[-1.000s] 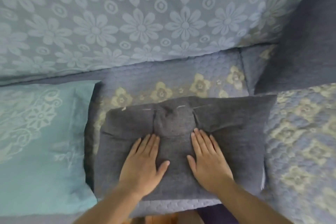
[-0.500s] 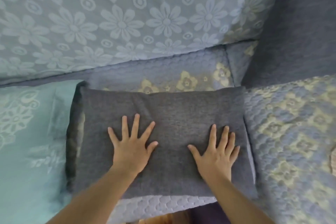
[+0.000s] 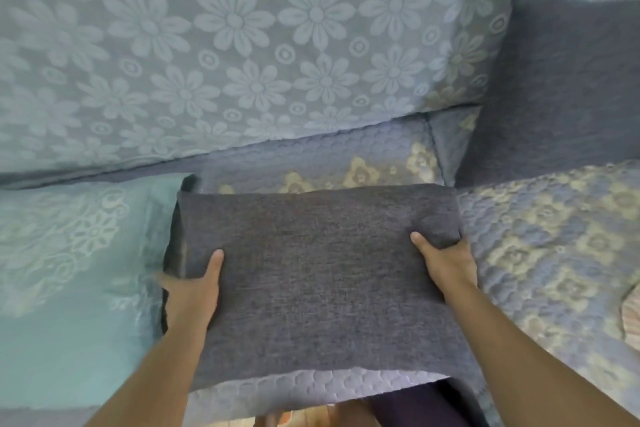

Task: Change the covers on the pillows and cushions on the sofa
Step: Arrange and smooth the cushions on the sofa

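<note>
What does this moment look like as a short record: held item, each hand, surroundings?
held item: dark grey cushion, lying flat on the quilted seat cover
left hand: grips the cushion's left edge, thumb on top
right hand: grips the cushion's right edge, thumb on top
left of it: turquoise patterned pillow
behind: pale blue floral backrest cover
far right: second dark grey cushion propped in the corner
</note>
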The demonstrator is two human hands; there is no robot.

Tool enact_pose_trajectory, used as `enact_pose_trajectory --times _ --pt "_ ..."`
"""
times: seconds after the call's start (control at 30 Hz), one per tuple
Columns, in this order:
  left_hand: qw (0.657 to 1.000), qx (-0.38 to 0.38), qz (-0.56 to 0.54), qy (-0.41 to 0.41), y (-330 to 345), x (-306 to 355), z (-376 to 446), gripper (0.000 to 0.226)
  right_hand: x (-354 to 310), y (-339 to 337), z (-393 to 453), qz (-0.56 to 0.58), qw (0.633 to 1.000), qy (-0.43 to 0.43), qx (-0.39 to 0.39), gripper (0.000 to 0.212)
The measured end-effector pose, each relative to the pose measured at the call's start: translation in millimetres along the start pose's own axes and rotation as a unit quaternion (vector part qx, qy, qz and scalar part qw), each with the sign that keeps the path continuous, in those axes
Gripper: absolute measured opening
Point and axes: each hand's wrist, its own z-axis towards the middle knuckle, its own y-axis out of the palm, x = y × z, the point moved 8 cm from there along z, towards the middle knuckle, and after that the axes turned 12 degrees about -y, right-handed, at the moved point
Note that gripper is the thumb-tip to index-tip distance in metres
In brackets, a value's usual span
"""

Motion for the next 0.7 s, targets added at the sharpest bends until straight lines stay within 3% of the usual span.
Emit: enact_pose_trajectory --times 0.07,0.13,0.23,0.3,0.37,0.47,0.53,0.63,0.7 --pt "0.996 -0.063 -0.047 -0.033 -6.2 -0.6 -6.4 0.11 -37.2 -11.3 -14.4 0.039 0.997 -0.054 0.041 0.088" --pt "0.993 -0.026 -0.106 0.036 -25.6 31.7 -28.1 0.087 -85.5 -32.3 -25.9 0.097 0.983 -0.126 0.093 0.073" --pt "0.957 0.047 -0.247 0.146 -75.1 92.7 -63.7 0.07 -158.7 -84.3 -27.7 0.178 0.941 -0.231 0.174 0.06" --pt "0.937 0.02 -0.286 0.197 -91.5 141.3 -67.6 0.069 -200.7 -115.3 -4.0 0.183 0.923 -0.274 0.198 0.061" --pt "0.949 -0.045 -0.216 0.226 -78.2 187.2 -54.5 0.071 -228.0 -126.2 28.5 0.098 0.94 -0.262 0.196 0.07" --pt "0.956 -0.162 -0.033 0.241 -29.8 214.1 -59.9 0.08 -231.3 -100.3 42.5 -0.077 0.974 -0.178 0.12 0.072" --pt "0.961 -0.173 0.016 0.214 -12.2 192.8 -74.9 0.081 -234.6 -66.5 12.1 -0.111 0.965 -0.223 0.088 0.074" --pt "0.951 -0.217 -0.001 0.221 -4.0 136.2 -98.7 0.074 -228.8 1.3 -46.3 -0.13 0.942 -0.309 0.011 0.075" --pt "0.935 -0.226 0.082 0.261 -2.5 89.0 -94.6 0.078 -231.0 36.9 -74.1 -0.115 0.926 -0.359 -0.037 0.077"
